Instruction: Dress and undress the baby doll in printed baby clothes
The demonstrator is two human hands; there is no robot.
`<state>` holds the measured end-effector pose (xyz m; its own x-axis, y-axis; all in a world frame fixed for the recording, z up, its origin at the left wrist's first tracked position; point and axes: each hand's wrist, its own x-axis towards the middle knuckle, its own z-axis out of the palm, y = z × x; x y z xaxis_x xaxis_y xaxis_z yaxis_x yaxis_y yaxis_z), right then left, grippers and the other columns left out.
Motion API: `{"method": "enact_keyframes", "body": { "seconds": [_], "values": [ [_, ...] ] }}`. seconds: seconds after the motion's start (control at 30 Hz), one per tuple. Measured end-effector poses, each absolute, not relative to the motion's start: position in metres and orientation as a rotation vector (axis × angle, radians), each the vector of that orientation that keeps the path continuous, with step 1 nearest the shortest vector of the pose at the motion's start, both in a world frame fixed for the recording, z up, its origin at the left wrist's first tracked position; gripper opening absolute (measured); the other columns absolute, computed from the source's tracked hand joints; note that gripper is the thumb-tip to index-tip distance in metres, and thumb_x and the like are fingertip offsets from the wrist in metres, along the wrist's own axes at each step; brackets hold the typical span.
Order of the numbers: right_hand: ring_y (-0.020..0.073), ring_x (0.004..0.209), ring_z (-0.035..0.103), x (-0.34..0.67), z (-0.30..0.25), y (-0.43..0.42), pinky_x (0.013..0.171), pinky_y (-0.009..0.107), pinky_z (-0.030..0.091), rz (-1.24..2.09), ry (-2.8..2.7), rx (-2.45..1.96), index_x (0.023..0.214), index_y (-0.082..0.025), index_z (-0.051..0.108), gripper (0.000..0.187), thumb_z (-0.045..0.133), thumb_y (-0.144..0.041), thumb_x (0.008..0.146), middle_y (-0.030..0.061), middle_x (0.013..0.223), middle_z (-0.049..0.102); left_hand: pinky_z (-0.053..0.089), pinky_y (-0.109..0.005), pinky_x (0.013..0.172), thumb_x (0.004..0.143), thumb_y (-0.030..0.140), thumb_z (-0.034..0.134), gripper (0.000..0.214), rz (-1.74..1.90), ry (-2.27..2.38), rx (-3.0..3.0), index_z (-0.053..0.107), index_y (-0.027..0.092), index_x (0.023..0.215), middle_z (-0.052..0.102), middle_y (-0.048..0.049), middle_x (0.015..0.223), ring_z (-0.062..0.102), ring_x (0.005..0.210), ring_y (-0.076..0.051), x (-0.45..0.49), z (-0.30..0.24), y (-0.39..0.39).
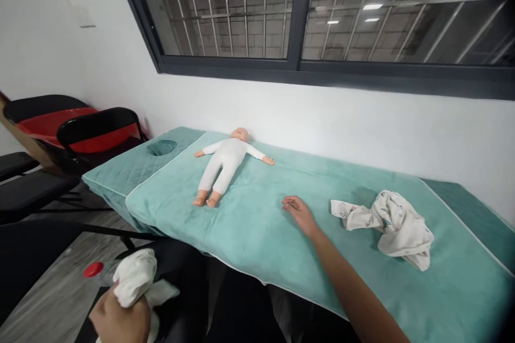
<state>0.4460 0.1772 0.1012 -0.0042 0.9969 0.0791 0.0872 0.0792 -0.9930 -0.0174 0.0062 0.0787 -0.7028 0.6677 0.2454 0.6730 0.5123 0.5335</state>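
Observation:
At the lower left, my left hand [120, 313] is closed around a bunched white cloth [137, 273], with a loose end hanging out to the right. My right hand [300, 214] reaches over the green bed cover, its fingers loosely bent and holding nothing. Farther back, a baby doll [227, 158] in a white bodysuit lies face up, arms spread and feet toward me. To the right of my right hand lies a crumpled white printed baby garment [398, 225] with a paper tag [341, 208] at its left end.
The bed [257, 241] stands against the white wall under a barred window [298, 16]. It has a face hole [161, 147] at its left end. Black and red folding chairs [98, 131] stand to the left. A bottle with a red cap [93, 269] is beside my left hand.

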Motion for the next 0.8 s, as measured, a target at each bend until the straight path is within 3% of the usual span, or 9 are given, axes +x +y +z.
{"method": "enact_keyframes", "body": {
  "seconds": [0.13,0.27,0.37,0.47,0.8],
  "values": [
    [0.0223,0.095,0.063,0.441,0.104,0.175,0.095,0.042,0.049,1.078,-1.368,-1.201,0.098,-0.026,0.063,0.034,0.067,-0.053,0.077,0.0047,0.1,0.068,0.047,-0.073,0.095,0.056,0.053,0.059,0.041,-0.851,-2.815,-1.285,0.064,0.036,0.093,0.071,-0.0093,0.117,0.055,0.127,-0.05,-0.021,0.027,0.007],
    [0.0212,0.091,0.062,0.441,0.106,0.166,0.092,0.041,0.048,1.057,-1.37,-1.204,0.096,-0.024,0.067,0.03,0.067,-0.048,0.078,0.0036,0.096,0.068,0.036,-0.085,0.09,0.065,0.053,0.054,0.045,-0.841,-2.589,-1.346,0.065,0.027,0.1,0.069,-0.0177,0.121,0.049,0.13,-0.056,-0.004,0.011,0.024],
    [0.0206,0.092,0.064,0.451,0.108,0.15,0.088,0.038,0.049,1.078,-1.314,-1.185,0.099,-0.023,0.067,0.031,0.064,-0.049,0.082,0.0044,0.101,0.069,0.041,-0.076,0.099,0.078,0.042,0.052,0.046,-0.964,-2.158,-1.673,0.061,0.017,0.115,0.059,-0.0244,0.135,0.048,0.134,-0.051,0.027,0.025,0.044],
    [0.0191,0.091,0.066,0.474,0.109,0.122,0.084,0.034,0.05,1.142,-1.151,-1.113,0.098,-0.024,0.069,0.03,0.067,-0.05,0.085,0.0035,0.102,0.069,0.047,-0.062,0.104,0.084,0.034,0.058,0.04,-1.178,-1.789,-1.89,0.06,0.013,0.119,0.057,-0.0235,0.135,0.054,0.129,-0.043,0.072,0.052,0.064],
    [0.0072,0.078,0.063,0.556,0.11,0.033,0.073,0.019,0.055,1.236,-0.278,-0.668,0.096,-0.025,0.073,0.022,0.082,-0.035,0.079,-0.0027,0.092,0.069,0.052,-0.044,0.099,0.089,0.015,0.063,0.035,-1.757,-1.444,-2.398,0.062,0.022,0.123,0.065,-0.0109,0.118,0.062,0.113,-0.024,0.234,0.135,0.084]
  ]
}}
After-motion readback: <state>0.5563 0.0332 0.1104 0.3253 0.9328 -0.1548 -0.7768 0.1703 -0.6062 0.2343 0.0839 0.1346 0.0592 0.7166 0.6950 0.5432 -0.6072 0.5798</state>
